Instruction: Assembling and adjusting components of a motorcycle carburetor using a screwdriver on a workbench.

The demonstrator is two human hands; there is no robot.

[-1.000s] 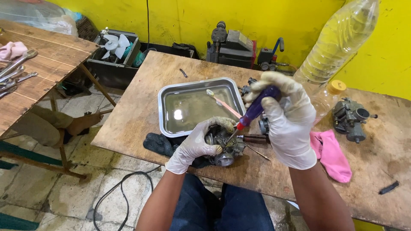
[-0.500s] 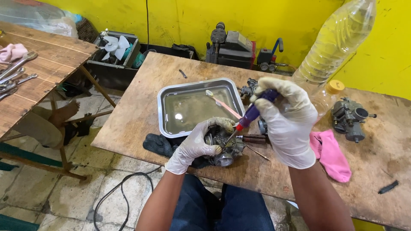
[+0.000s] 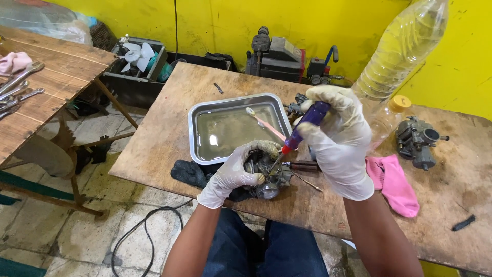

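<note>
Wooden worktable (image 3: 169, 138) carrying every item of the scene, its near edge lying just above the person's knees. Clear plastic bottle (image 3: 400, 51) rising tilted above the table's far right part, against the yellow wall (image 3: 328, 20). Steel tray (image 3: 197, 149) sitting on the table's middle, filled with cloudy liquid, a toothbrush (image 3: 264, 123) leaning over its right rim. Right hand (image 3: 341, 138), gloved in white, hovering to the right of the tray and clenching the blue-and-purple handle of a screwdriver (image 3: 305, 128), whose shaft is slanting down to the left. Left hand (image 3: 236, 172), likewise gloved, lying just below the tray's near rim and gripping a carburetor (image 3: 269, 177) from the left side. The carburetor is resting on the table just in front of the tray's near right corner, on a dark rag (image 3: 189, 172), its round bore facing the viewer; the screwdriver tip is meeting its top face. Pink cloth (image 3: 394, 182) lying on the table well to the right of the tray. Second carburetor (image 3: 417, 138) standing beyond the pink cloth, apart from both hands. Yellow bottle cap (image 3: 401, 102) lying to the right of the tray, just left of the second carburetor
</note>
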